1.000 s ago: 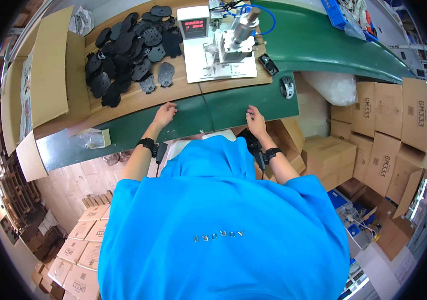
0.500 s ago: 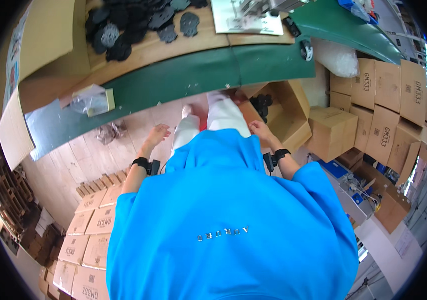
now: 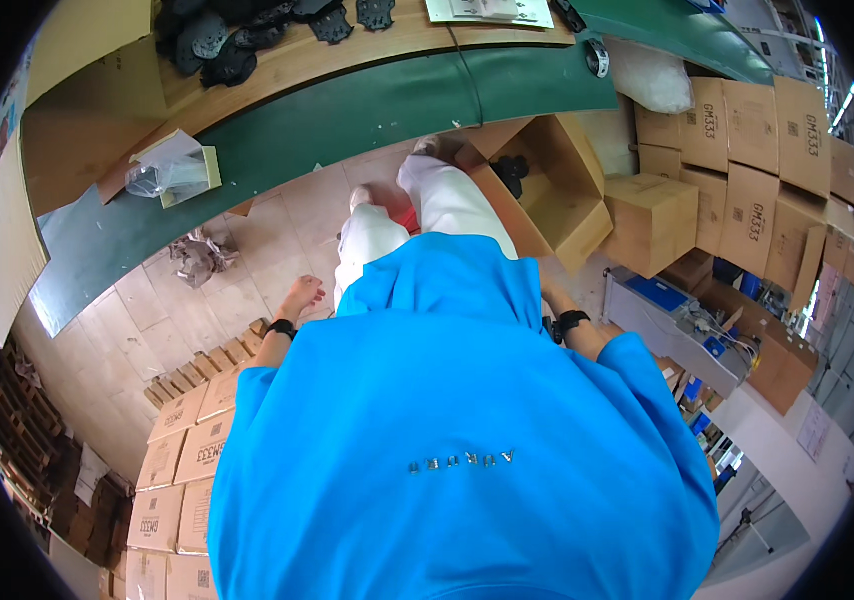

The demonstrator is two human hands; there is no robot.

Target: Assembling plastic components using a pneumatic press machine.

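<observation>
My left hand hangs beside my left thigh, its fingers loosely curled and a little apart, with nothing in them. My right hand is by my right hip, mostly hidden by the blue shirt, and its fingers do not show. The nearest thing to it is an open cardboard box with a few black parts inside. Each wrist wears a black strap. In front of my legs stands a green-topped bench, with many flat black parts on its wooden board.
Stacked cartons stand at the left and at the far right. A closed carton sits beside the open box. A large open carton rests at the bench's left end. Crumpled plastic lies on the tiled floor.
The bench has shifted up in view and my legs have changed position. My left hand has come lower and its fingers have curled more. My right hand has slipped mostly out of sight.
</observation>
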